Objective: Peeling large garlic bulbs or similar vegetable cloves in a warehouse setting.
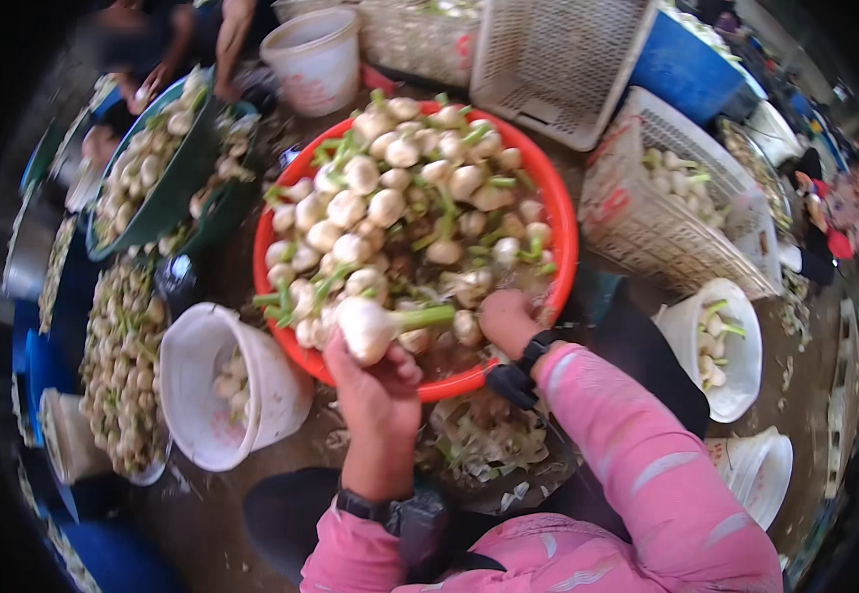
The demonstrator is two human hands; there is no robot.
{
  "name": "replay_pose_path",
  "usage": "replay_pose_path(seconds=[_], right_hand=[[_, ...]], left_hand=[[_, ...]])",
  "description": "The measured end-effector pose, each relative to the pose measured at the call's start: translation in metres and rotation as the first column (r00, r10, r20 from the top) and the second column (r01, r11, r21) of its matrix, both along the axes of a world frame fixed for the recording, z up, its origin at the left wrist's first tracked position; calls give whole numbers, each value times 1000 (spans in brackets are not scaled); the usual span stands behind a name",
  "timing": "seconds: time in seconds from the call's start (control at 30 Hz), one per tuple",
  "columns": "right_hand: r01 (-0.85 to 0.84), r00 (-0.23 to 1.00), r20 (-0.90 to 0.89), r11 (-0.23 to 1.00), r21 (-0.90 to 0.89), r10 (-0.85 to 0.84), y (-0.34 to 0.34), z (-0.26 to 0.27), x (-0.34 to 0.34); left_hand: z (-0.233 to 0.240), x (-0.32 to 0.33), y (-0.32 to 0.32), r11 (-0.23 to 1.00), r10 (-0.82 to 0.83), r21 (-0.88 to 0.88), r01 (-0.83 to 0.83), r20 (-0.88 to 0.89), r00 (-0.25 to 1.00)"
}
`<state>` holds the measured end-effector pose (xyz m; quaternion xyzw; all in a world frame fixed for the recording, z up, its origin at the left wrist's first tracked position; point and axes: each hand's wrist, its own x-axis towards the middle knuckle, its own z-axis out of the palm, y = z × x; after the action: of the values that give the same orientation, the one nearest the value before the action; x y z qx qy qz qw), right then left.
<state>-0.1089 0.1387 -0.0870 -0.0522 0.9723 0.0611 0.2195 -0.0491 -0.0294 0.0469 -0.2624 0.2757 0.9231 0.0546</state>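
Note:
A large red plastic basin holds white bulbs with short green stems, and murky water shows at its right side. My left hand is shut on a peeled white bulb, whose green stem points right over the basin's near part. At the near right, my right hand reaches over the rim to the water beside the bulbs. Its fingers are partly hidden, so I cannot tell whether it holds anything. Peeled skins lie in a heap below the basin, between my knees.
White buckets stand at the left and right, both with some bulbs inside. Plastic crates stand at the upper right. Green tubs of bulbs stand at the upper left, where another person's arms reach down.

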Motion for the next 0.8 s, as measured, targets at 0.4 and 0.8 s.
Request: replay_pose_path(seconds=[0.4, 0.8], right_hand=[[61, 942, -194, 710, -702, -272, 5, 49, 65], [-439, 693, -665, 569, -695, -279, 19, 154, 92]], left_hand=[[3, 20, -7, 959, -258, 73, 275, -183, 949], [3, 20, -11, 916, -400, -134, 378, -366, 840]])
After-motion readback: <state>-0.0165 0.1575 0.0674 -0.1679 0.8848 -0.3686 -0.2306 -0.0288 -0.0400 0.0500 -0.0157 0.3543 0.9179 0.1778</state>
